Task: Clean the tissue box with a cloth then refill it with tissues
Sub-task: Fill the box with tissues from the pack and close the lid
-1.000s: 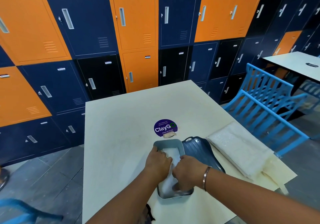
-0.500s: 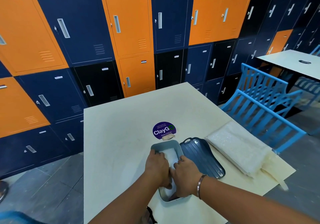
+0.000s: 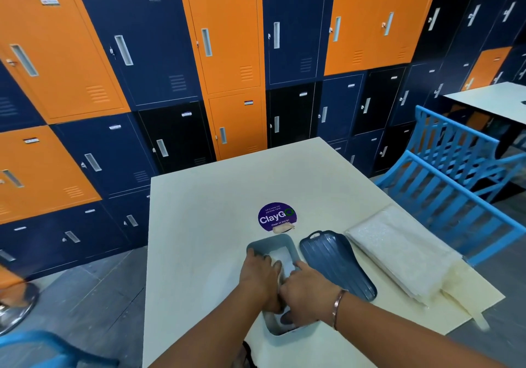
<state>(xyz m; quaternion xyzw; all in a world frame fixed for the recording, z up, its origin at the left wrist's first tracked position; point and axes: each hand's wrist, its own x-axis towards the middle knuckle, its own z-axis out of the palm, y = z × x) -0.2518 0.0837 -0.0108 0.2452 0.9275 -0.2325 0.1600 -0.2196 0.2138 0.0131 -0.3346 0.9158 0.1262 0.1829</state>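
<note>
The grey-blue tissue box lies open on the cream table, with white tissues inside it. My left hand rests over the box's left side, fingers pressed down on the tissues. My right hand presses on the tissues from the right, thumb at the box's right rim; a bracelet sits on that wrist. The box's dark blue ribbed lid lies flat just right of the box. A clear pack of white tissues lies further right. No cloth shows.
A round purple sticker sits on the table beyond the box. Blue slatted chairs stand at the right, a second table behind them. Orange and navy lockers fill the wall. A chair base is at left.
Both hands have stayed on the tissues in the box, the left hand sliding slightly further along it. The view has tilted and shifted; the lid and pack have not moved.
</note>
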